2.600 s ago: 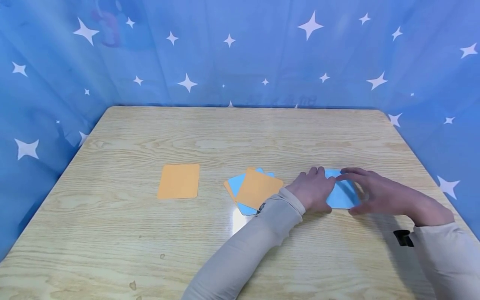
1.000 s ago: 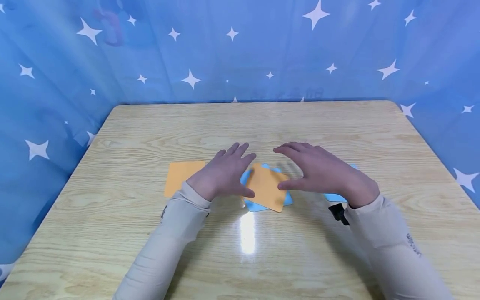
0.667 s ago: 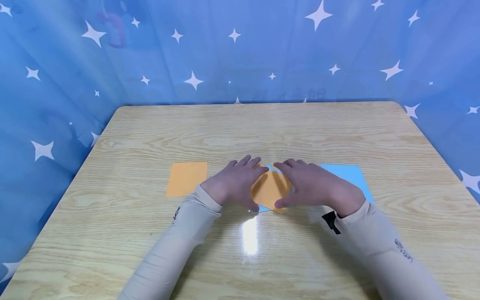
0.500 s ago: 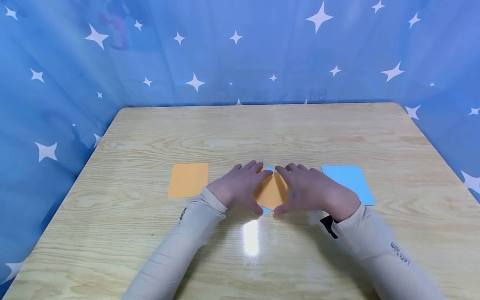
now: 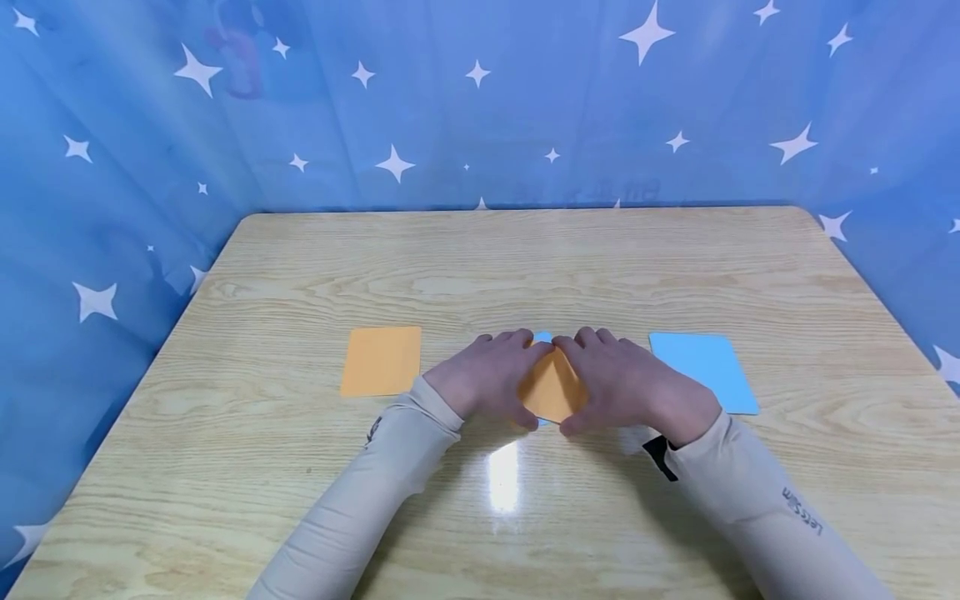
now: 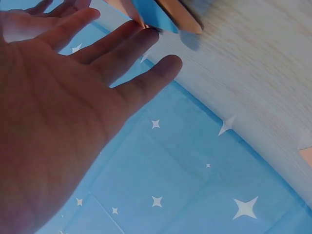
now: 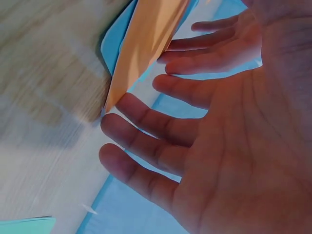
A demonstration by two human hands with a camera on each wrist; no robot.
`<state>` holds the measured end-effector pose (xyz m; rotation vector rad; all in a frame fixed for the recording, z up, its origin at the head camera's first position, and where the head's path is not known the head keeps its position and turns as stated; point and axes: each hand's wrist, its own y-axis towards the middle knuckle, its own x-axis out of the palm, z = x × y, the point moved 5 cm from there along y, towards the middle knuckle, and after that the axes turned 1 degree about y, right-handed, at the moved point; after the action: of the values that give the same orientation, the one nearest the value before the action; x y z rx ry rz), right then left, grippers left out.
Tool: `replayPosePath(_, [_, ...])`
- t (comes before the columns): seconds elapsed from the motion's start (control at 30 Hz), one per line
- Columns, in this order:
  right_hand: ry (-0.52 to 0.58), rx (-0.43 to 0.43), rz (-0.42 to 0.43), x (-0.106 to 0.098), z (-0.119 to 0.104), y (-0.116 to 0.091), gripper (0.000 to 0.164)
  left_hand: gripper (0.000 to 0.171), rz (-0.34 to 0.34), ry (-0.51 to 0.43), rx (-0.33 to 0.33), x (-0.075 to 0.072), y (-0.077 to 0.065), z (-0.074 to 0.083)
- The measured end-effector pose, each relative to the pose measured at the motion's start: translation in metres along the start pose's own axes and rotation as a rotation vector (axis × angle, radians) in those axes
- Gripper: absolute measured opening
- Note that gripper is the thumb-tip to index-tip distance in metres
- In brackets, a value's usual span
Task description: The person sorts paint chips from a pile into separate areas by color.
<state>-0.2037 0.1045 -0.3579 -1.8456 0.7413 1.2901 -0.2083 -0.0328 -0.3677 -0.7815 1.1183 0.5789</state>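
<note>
Orange and blue square cards lie in a loose, skewed pile at the table's middle, an orange card on top and a blue card peeking out behind. My left hand is at the pile's left side and my right hand at its right. Thumbs are at the near edge, fingers toward the far edge. In the left wrist view, extended fingertips touch the edge of a blue card. The right wrist view has fairly straight fingers touching the orange card. Palms hide part of the pile in the head view.
An orange card lies left of the hands, and a blue card lies to the right. The wooden table ends at a blue curtain with white stars.
Both hands left the blue card on the right and came to the middle pile. They lowered and closed in from both sides, and the pile's cards now stick out less.
</note>
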Motion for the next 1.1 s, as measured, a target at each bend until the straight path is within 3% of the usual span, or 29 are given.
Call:
replayPosePath(0.23, [0.084,-0.033,0.028,-0.005,0.004,-0.002,0.096,0.093,0.002,0.012,0.016,-0.003,-0.001,0.000])
replayPosePath(0.4, [0.137,-0.062,0.040,-0.010,0.005,-0.003,0.095,0.087,0.028,0.004,0.030,-0.010,-0.004,-0.002])
replayPosePath(0.57, [0.122,-0.099,0.075,-0.016,0.005,-0.003,0.091,0.086,0.045,0.007,0.021,-0.015,-0.005,-0.006])
replayPosePath(0.87, [0.127,-0.123,0.106,-0.025,0.006,-0.009,0.068,0.080,0.048,0.059,0.030,-0.022,-0.007,-0.007])
replayPosePath(1.1, [0.124,-0.136,0.134,-0.030,0.006,-0.011,0.068,0.081,0.078,0.065,0.029,-0.032,-0.013,-0.006])
